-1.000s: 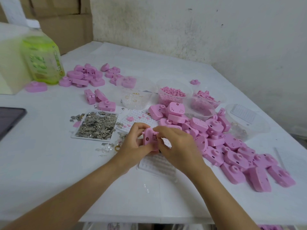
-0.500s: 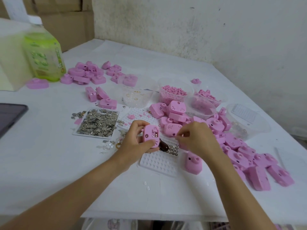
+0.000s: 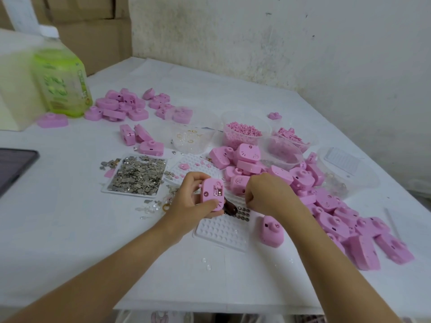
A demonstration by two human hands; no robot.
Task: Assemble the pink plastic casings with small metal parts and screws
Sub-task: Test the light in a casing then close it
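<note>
**Position.** The left hand (image 3: 190, 201) grips a pink plastic casing (image 3: 212, 194) by its edges and holds it above the white worktop (image 3: 70, 229), inner face towards the camera. A small metal insert shows in the recess right of the casing's centre. The right hand (image 3: 268, 197) is just beside the casing, fingers curled down over the far edge of a white dimpled plastic tray (image 3: 221, 234). Its fingertips are hidden, so it cannot be told whether it pinches a part.

**Parts to hand.** A cluster of small dark round parts (image 3: 242, 213) sits in the tray's dimples, below the gap between the hands. A dark brown rounded object (image 3: 229, 208) lies just under the casing; what it is cannot be told. A flat white tray of silver metal pieces (image 3: 137, 176) lies to the left of the left hand.

**Step in hand (judged).** Fetching the next small part for the held casing.

1. Hold the casing face level so that the seated insert does not drop out.
2. Pinch one part only from the cluster.
3. Carry the part to the casing, and seat it squarely before pressing.

**Caution.** A single upright pink casing (image 3: 271, 231) stands just beside the tray's right edge, and a heap of pink casings (image 3: 326, 206) lies close behind the right hand. A careless sweep of the wrist could knock either onto the tray.
</note>
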